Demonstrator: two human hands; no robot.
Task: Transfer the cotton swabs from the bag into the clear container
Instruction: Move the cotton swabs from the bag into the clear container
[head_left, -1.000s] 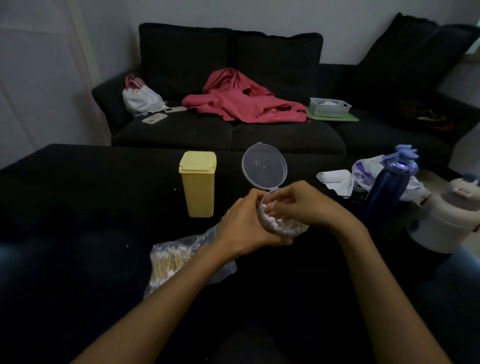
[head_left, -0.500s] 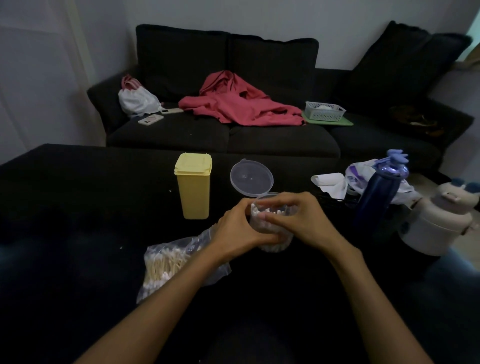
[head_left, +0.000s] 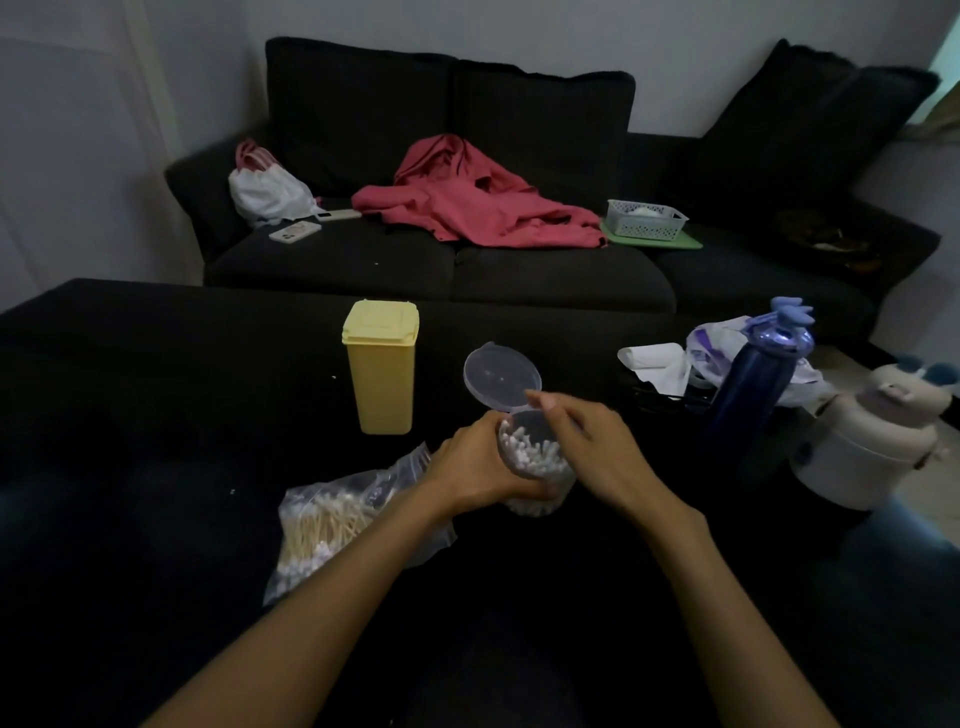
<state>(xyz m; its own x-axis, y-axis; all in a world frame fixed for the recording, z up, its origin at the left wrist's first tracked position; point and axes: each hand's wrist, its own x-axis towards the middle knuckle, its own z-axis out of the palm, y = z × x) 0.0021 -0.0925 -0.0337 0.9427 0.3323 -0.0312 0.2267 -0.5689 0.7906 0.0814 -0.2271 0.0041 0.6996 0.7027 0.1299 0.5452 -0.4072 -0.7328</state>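
Observation:
A clear round container (head_left: 540, 486) full of white-tipped cotton swabs (head_left: 527, 453) stands on the black table, its hinged lid (head_left: 498, 374) open and tilted back. My left hand (head_left: 472, 462) grips the container's left side. My right hand (head_left: 597, 447) hovers over its right rim, with one straight finger reaching up to the lid's lower edge; nothing shows between its fingers. The clear plastic bag (head_left: 332, 519) with several swabs still inside lies on the table left of the container, partly under my left forearm.
A yellow lidded box (head_left: 382, 369) stands behind the bag. To the right are a dark blue bottle (head_left: 748, 400), white cloth and wrappers (head_left: 660, 361) and a white jug (head_left: 872, 447). A dark sofa (head_left: 519, 280) with clothes lies beyond the table.
The container went from tilted to upright. My right hand lifted off the swabs and now reaches toward the lid. My left hand kept its hold.

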